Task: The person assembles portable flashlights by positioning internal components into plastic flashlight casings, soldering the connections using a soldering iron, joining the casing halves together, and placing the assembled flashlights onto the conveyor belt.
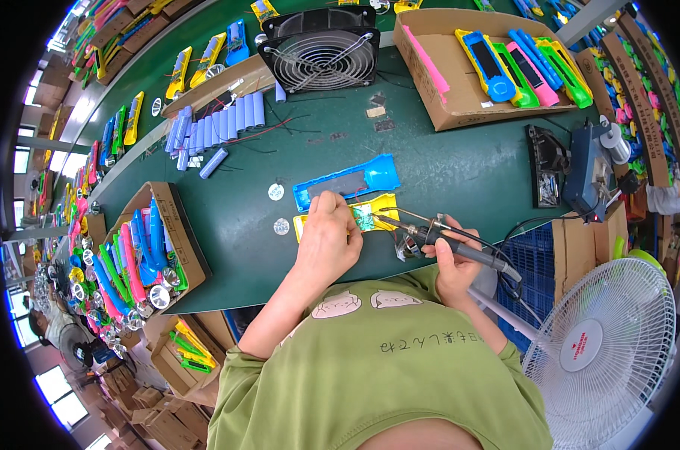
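Observation:
My right hand (454, 259) grips a dark soldering iron (467, 253) with a thin metal guide along it. Its tip meets a small green circuit board (363, 217) in a yellow plastic flashlight housing (386, 204). Over the left part of that housing, my left hand (329, 234) has its fingers pinched together; what they hold is hidden. Just beyond lies a blue housing (385, 174) of the same shape, with a dark panel in it. A shiny reflector (407, 247) sits by my right fingertips, partly covered.
Purple battery cells (235, 116) with wires lie at the far left. A black fan (321, 60) stands behind. Cardboard boxes of coloured housings flank me, one far right (449, 112), one left (182, 232). A blue soldering station (586, 169) and white fan (599, 345) are at right.

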Demonstrator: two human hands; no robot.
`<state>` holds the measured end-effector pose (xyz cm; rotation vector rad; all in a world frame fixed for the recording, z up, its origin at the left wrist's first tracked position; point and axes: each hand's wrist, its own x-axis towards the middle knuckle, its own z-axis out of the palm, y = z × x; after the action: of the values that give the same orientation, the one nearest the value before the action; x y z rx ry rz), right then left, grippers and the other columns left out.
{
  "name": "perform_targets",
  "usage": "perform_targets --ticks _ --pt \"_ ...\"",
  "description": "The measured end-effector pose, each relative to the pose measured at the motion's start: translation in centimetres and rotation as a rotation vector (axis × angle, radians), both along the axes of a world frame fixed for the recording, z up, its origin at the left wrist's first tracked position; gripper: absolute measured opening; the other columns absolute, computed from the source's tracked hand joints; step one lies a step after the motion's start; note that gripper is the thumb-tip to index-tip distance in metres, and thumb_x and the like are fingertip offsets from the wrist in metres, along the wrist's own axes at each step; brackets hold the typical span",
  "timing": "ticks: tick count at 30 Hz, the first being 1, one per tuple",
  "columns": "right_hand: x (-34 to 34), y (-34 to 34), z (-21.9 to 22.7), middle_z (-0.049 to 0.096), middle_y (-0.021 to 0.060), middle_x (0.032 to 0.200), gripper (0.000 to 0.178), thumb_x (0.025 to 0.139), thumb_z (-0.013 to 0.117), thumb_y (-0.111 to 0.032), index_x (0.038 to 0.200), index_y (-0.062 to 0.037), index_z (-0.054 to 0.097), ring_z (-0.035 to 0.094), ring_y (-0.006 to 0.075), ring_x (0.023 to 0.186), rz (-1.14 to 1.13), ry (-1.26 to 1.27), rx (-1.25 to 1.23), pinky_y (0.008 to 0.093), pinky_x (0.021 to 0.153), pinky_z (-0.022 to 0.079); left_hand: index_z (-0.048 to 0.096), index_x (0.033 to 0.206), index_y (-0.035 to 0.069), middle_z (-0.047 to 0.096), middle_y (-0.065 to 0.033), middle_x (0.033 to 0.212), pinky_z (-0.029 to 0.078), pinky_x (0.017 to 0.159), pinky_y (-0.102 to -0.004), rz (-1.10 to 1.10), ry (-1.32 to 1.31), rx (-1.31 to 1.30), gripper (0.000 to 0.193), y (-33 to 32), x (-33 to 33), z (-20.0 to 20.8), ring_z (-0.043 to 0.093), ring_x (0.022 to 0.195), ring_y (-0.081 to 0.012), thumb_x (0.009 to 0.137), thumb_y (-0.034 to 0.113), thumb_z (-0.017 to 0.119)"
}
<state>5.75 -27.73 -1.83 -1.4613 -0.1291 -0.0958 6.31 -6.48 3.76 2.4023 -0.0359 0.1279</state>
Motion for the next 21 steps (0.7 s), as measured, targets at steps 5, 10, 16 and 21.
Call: perform_targets --ticks 5,10,16,21 --pt "-0.4 0.7 1.2 0.044 0.0202 0.113 0.021 0.076 0.061 0.003 0.096 0.0055 0.052 0.062 0.0228 0.084 -0.020 -0.018 0.064 0.0289 0.070 0.055 0.052 0.064 -0.001 0.047 -0.0138 0.087 0.042 0.073 -0.0370 0.001 0.004 0.034 0.011 -0.2 0.1 0.0 0.048 0.084 -0.0307 0.059 -0.004 0.061" --pt "-0.5 0.7 1.2 0.043 0.0221 0.116 0.023 0.076 0.060 0.004 0.097 0.0060 0.051 0.061 0.0240 0.089 -0.009 -0.015 0.094 0.0291 0.069 0.057 0.050 0.065 -0.001 0.046 -0.0143 0.087 0.043 0.072 -0.0349 0.008 -0.024 0.104 0.014 -0.5 0.1 0.1 0.048 0.084 -0.0306 0.059 -0.004 0.063" --pt "-0.5 0.5 1.1 0.043 0.0216 0.114 0.023 0.076 0.060 0.004 0.097 0.0068 0.050 0.059 0.0248 0.092 -0.021 -0.033 0.092 0.0295 0.069 0.058 0.054 0.105 -0.005 0.059 -0.0158 0.102 0.049 0.070 -0.0311 0.343 0.257 -1.029 0.022 -0.1 -6.1 -1.5 0.059 0.080 -0.0228 0.086 0.006 0.053" --pt "-0.3 0.5 1.2 0.044 0.0201 0.112 0.023 0.076 0.060 0.005 0.097 0.0061 0.051 0.062 0.0212 0.083 0.006 -0.043 0.085 0.0270 0.069 0.056 0.044 0.120 -0.006 0.061 -0.0148 0.100 0.051 0.068 -0.0260 0.709 0.414 -1.514 0.036 1.8 -9.5 -2.3 0.060 0.074 -0.0162 0.094 0.019 0.044"
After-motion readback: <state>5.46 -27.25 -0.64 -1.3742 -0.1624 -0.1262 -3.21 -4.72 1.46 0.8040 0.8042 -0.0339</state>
